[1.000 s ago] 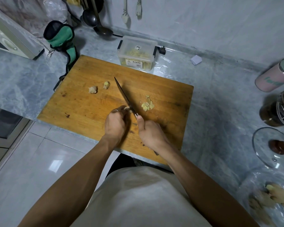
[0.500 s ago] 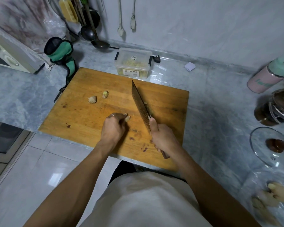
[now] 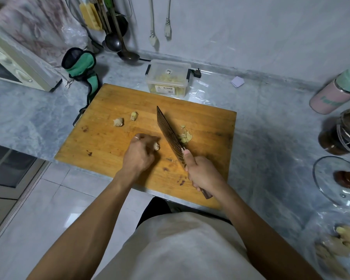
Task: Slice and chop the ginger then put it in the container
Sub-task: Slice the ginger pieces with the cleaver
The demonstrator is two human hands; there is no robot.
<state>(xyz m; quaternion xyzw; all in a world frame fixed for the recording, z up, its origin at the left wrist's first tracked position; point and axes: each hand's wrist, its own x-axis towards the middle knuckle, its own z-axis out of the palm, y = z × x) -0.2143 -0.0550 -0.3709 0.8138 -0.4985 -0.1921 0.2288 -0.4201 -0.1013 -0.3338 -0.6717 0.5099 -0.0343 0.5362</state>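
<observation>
Ginger piece (image 3: 156,146) pinched in left hand (image 3: 140,153); right hand (image 3: 202,173) grips knife (image 3: 169,132).

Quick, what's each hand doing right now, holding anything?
Left hand: fingers curled, holding a ginger piece on the cutting board.
Right hand: gripping the knife by its handle.

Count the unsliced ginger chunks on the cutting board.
3: two loose chunks left of the knife, one in the left hand. The hand may hide more.
</observation>
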